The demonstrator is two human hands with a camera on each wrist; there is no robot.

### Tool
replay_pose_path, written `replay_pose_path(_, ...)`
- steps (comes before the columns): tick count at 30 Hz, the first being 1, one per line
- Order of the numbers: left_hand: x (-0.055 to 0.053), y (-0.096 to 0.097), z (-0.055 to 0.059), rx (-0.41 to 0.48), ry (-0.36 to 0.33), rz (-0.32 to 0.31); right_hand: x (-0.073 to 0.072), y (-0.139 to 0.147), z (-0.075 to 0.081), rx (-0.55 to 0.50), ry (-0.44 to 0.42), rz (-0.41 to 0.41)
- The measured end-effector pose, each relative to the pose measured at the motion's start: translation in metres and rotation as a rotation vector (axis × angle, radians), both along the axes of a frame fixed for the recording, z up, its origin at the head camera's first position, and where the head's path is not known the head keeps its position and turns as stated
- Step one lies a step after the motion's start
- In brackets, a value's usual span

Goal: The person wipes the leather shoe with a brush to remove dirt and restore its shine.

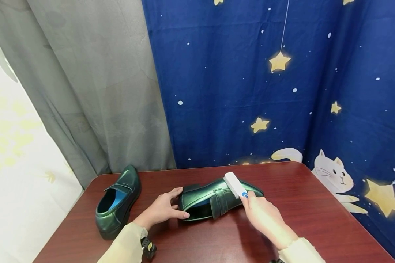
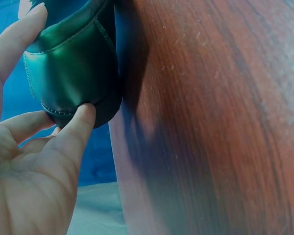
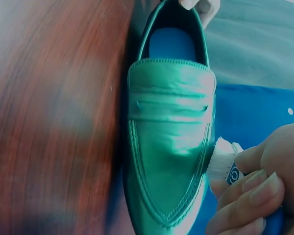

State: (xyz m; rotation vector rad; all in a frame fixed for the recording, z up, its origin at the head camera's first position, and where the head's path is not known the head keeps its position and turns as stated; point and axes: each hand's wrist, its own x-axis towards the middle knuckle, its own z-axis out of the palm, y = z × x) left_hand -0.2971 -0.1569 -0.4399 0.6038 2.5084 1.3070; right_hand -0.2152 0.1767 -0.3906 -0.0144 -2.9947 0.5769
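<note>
A shiny dark green loafer (image 1: 197, 199) lies tilted on its side on the table, its toe to the right and its opening toward me. My left hand (image 1: 166, 208) grips its heel, the thumb at the collar and the other fingers around the back. In the left wrist view, fingertips press the heel (image 2: 68, 73) near the sole. My right hand (image 1: 263, 215) grips a white brush (image 1: 234, 184) with a blue mark on its handle. The bristles (image 3: 219, 159) meet the side of the loafer's front part, beyond the strap in the head view.
The matching green loafer (image 1: 116, 204) stands upright at the table's left, with a blue insole inside. Beneath both shoes is a reddish-brown wooden table (image 1: 303, 204). A grey curtain (image 1: 95, 80) and a blue star-patterned curtain (image 1: 224, 80) hang behind its back edge.
</note>
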Motion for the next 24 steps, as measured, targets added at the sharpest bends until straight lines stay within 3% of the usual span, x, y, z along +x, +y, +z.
replay_pose_path(18,-0.001,0.000,-0.002,-0.003,0.008,0.005,0.007,0.027,-0.010,-0.014,-0.008,-0.034)
replay_pose_path(24,-0.001,0.000,-0.002,0.000,0.011,0.003,0.009,0.034,-0.012,-0.017,-0.051,-0.047)
